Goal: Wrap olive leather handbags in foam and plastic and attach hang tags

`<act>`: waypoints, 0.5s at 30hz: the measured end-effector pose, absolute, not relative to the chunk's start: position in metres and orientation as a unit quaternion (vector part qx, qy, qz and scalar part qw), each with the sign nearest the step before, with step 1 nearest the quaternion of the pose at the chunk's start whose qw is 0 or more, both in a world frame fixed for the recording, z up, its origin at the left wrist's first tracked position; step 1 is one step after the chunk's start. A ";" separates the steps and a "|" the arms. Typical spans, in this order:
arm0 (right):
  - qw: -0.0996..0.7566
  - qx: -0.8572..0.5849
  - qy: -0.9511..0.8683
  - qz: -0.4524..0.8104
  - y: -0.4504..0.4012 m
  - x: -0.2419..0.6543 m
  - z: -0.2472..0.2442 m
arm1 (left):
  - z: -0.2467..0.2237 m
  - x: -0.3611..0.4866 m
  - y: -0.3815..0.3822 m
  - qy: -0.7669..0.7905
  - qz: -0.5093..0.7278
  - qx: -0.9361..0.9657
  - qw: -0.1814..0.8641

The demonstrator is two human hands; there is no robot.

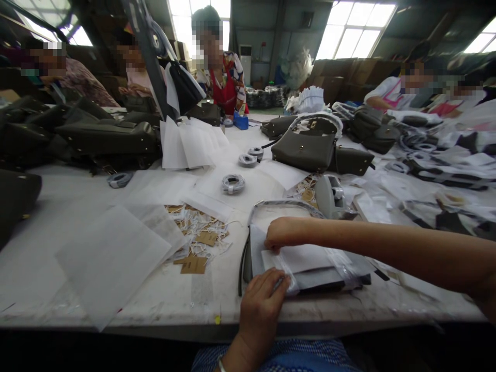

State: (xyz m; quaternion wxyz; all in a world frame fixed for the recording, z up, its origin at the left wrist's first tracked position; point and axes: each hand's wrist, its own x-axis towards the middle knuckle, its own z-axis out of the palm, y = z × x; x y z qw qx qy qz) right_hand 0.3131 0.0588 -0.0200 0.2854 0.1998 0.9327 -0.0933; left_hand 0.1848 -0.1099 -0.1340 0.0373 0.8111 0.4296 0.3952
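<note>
A dark olive handbag (pixel 245 258) lies flat at the table's near edge, its wrapped handle (pixel 287 204) pointing away from me. White paper sheets (pixel 306 260) cover its upper side. Across them near the left end runs a clear plastic strip (pixel 285 273), and a second clear strip (pixel 341 263) crosses farther right. My left hand (pixel 262 302) is closed at the bag's near side, fingers curled on the lower end of the first strip. My right hand (pixel 284 233) reaches in from the right, closed in a pinch above that strip's far end; its fingertips are hidden.
Brown paper tags (pixel 194 264) with white strings lie left of the bag, beside loose translucent sheets (pixel 116 258). A grey tape dispenser (pixel 328 196) stands beyond the bag. Wrapped coils (pixel 233 184) and more handbags (pixel 304 149) lie farther back. Several people work around the table.
</note>
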 end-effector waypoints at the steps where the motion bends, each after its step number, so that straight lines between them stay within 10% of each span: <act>1: 0.283 0.202 0.933 -0.092 0.059 0.313 -0.020 | -0.135 0.185 -0.110 0.430 0.396 0.811 0.036; 15: 0.192 0.243 0.945 -0.108 0.064 0.330 -0.023 | -0.134 0.186 -0.110 0.426 0.397 0.813 0.000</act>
